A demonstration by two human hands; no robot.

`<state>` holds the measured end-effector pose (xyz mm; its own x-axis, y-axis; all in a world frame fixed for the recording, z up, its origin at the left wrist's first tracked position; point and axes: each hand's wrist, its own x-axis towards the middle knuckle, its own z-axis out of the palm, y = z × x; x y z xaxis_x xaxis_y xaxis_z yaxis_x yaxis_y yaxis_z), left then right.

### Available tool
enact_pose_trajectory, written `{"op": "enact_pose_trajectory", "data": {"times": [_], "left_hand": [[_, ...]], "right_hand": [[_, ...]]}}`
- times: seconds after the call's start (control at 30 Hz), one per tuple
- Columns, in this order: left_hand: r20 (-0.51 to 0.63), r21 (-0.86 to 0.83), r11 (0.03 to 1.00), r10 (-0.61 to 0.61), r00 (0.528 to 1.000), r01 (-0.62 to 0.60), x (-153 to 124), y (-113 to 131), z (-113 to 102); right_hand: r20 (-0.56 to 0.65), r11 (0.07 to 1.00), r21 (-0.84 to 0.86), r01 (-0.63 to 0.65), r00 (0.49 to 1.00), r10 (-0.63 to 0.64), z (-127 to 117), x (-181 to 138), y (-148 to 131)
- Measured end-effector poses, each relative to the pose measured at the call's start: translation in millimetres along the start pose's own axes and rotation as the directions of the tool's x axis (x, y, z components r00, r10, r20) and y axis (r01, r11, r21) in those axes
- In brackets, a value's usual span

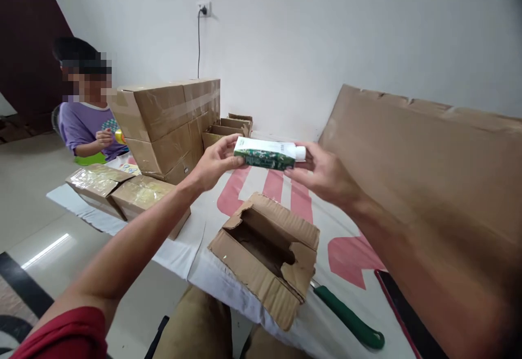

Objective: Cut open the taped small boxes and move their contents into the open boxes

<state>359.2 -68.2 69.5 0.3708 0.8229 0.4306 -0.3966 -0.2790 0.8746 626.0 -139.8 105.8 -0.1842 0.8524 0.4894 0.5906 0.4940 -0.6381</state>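
Observation:
Up over the table, both my hands hold a white-and-green squeeze tube (265, 155) with a white cap at its right end. My left hand (216, 163) pinches the flat end between thumb and fingers. Around the capped end, the fingers of my right hand (324, 171) are closed, partly hidden behind it. I cannot tell whether the green lower part belongs to the tube or is a small carton under it. Below my hands stands a small cardboard box (302, 228) with torn flaps turned outward; its inside is dark.
A green-handled tool (346, 315), its blade mostly hidden, lies beside the box, near a red-edged phone or tablet (408, 315). Taped cartons (163, 109) are stacked at the left. A large cardboard sheet (428, 163) leans at the right. Another person (87, 125) sits at the far left.

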Motion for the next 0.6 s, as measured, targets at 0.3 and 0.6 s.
{"op": "enact_pose_trajectory", "data": {"times": [0.3,0.6], "left_hand": [[-0.677,-0.285,0.849,-0.507,0.534,0.444,39,-161,-34],[-0.900,-0.107,0.823,-0.319,0.298,0.558,105,-228,-127]], "right_hand": [[0.300,0.899,-0.383,-0.210,0.893,0.336,136,100,129],[0.305,0.832,-0.457,-0.315,0.823,0.479,254,178,200]]}}
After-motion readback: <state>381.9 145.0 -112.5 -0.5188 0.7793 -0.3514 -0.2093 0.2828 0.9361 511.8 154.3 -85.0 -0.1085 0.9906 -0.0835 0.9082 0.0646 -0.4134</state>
